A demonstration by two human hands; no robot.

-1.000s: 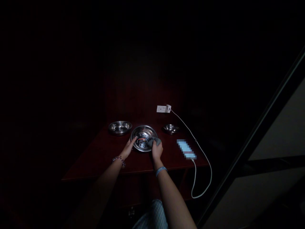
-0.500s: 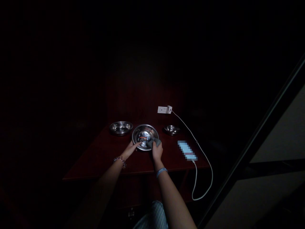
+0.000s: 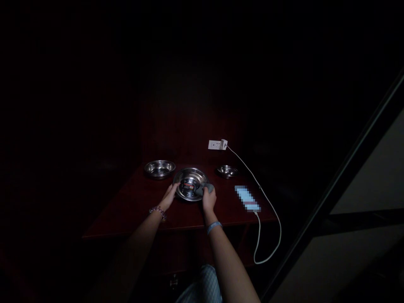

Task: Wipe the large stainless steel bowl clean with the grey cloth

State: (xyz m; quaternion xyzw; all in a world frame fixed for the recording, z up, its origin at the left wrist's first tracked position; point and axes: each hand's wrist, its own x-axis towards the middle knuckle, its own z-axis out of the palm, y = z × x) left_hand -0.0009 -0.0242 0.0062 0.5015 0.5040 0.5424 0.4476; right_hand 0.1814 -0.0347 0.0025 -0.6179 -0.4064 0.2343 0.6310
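A shiny steel bowl [image 3: 191, 173] with an orange-and-white label inside sits low over the dark red table [image 3: 126, 214], its mouth facing up and slightly toward me. On its left rim is my left hand [image 3: 168, 197], a beaded bracelet at the wrist; the thumb lies along the edge, and the other fingers are partly hidden. My right hand [image 3: 208, 199], with a blue wristband, is closed around a grey cloth [image 3: 202, 189]. The cloth presses against the right inner side of the bowl.
Another steel bowl [image 3: 160, 169] stands behind to the left, and a smaller steel bowl [image 3: 227, 171] to the right. A blurred-out phone [image 3: 248, 198] lies at the right, its white cable [image 3: 280, 223] looping past the table edge up to a wall socket [image 3: 214, 145].
The bowl has tipped flatter and shifted slightly toward me. My left thumb has drawn back from the inside to the rim. My right hand with the cloth has barely moved.
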